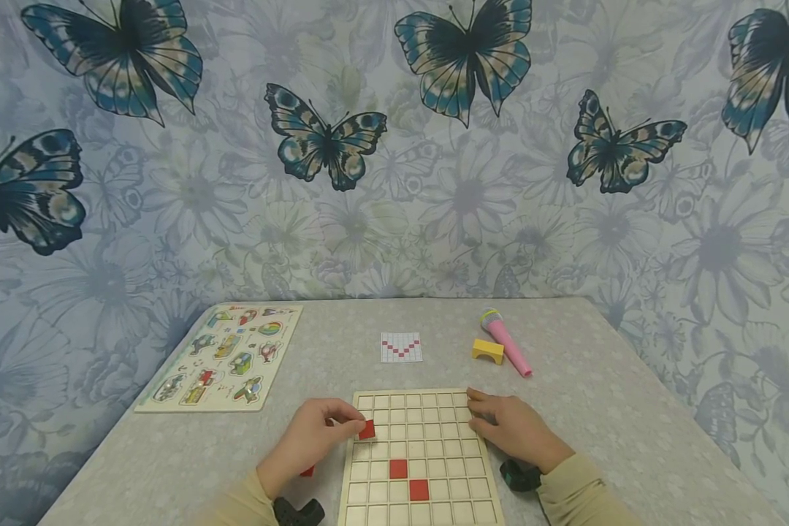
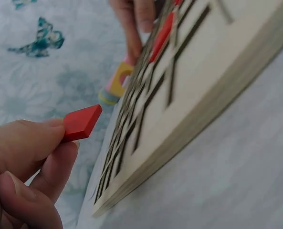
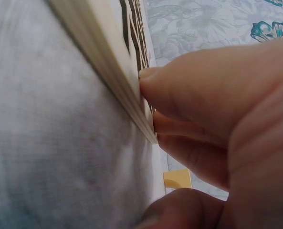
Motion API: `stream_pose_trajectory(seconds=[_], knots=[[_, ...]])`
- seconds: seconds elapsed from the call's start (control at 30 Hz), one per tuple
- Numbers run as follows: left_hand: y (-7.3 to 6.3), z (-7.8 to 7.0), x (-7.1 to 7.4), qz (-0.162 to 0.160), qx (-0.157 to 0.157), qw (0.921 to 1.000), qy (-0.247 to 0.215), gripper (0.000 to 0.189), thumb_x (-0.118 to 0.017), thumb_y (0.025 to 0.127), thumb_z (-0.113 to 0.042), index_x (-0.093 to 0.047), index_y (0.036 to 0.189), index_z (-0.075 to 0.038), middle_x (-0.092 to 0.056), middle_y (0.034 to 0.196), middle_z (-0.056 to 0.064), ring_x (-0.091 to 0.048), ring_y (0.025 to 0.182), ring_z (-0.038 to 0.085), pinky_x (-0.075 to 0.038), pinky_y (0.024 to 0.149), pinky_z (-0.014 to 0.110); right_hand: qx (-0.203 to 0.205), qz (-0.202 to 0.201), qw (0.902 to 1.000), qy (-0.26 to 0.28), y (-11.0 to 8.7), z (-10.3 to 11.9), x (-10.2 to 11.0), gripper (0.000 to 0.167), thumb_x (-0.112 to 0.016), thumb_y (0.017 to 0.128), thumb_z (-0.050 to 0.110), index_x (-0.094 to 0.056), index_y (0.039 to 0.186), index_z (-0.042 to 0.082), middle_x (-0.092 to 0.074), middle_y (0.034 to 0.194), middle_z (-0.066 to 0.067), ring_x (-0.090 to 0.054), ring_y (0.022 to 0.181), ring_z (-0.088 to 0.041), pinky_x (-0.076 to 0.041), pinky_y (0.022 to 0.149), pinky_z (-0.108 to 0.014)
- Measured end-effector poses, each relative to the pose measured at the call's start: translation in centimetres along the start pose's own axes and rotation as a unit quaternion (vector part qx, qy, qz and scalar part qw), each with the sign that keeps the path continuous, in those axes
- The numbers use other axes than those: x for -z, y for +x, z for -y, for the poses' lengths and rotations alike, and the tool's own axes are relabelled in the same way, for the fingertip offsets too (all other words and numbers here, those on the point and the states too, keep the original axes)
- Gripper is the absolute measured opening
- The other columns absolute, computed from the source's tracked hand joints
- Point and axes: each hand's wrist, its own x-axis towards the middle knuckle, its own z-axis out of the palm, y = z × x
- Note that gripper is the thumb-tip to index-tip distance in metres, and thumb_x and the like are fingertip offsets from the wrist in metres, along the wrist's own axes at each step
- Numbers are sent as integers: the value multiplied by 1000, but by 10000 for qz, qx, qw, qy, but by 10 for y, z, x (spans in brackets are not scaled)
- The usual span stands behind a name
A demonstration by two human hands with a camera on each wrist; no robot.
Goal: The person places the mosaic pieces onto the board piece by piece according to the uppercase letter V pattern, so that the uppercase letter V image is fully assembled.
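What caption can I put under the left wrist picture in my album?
A red tile pinched in the left grip, near the pale grid board.

A: Where is passage free?

B: Over the bench (image 1: 342, 365) between grid board (image 1: 378, 494) and pattern card (image 1: 401, 348); likewise between grid board and picture board (image 1: 267, 369), beyond the left grip (image 1: 315, 431).

A: What obstructs?

B: That grip with red tile (image 1: 367, 430), over the grid board's left edge; right grip (image 1: 516, 427), at its far right corner; farther off, yellow block (image 1: 488, 349) beside pink microphone (image 1: 509, 344).
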Motion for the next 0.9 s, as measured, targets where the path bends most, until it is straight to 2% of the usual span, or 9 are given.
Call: stream_pose_trajectory(seconds=[0.13, 0.3, 0.53, 0.73, 0.9], knots=[[-4, -2, -12, 282, -188, 9994, 117, 7, -79, 91, -34, -79, 91, -27, -75, 89, -11, -61, 72, 6, -50, 63, 25, 6, 15, 10000, 38, 0, 0, 0, 41, -67, 101, 25, -66, 136, 5, -55, 152, -8, -55, 137, -35, -42, 109, -61], [-7, -6, -21, 326, -373, 9985, 243, 4, -80, 91, -30, -78, 90, -26, -73, 88, -12, -60, 64, 5, -50, 60, 24, 5, 40, 10000, 62, -1, 2, 2, 42, -67, 101, 25, -66, 137, 4, -55, 152, -9, -54, 137, -37, -41, 109, -62], [-8, -5, -21, 421, -370, 9978, 354, 6, -78, 92, -31, -78, 90, -25, -72, 86, -13, -61, 65, 6, -50, 60, 25, 25, 15, 10000, 47, -1, 2, 1, 41, -67, 101, 24, -66, 136, 4, -55, 152, -9, -55, 136, -36, -42, 109, -61], [-7, -2, -21, 485, -451, 9958, 634, 9, -78, 92, -35, -79, 90, -26, -71, 86, -16, -58, 65, 4, -48, 60, 24, 72, 13, 9999, 80, -1, 1, 1, 41, -67, 101, 24, -66, 137, 4, -55, 152, -9, -55, 136, -36, -44, 107, -58], [-8, -2, -21, 457, -440, 9958, 658, 6, -79, 91, -34, -79, 89, -29, -71, 87, -16, -55, 62, 3, -47, 57, 25, 76, 14, 10000, 52, -1, 0, 1, 42, -67, 101, 25, -66, 137, 4, -55, 152, -9, -55, 136, -36, -44, 108, -59]])
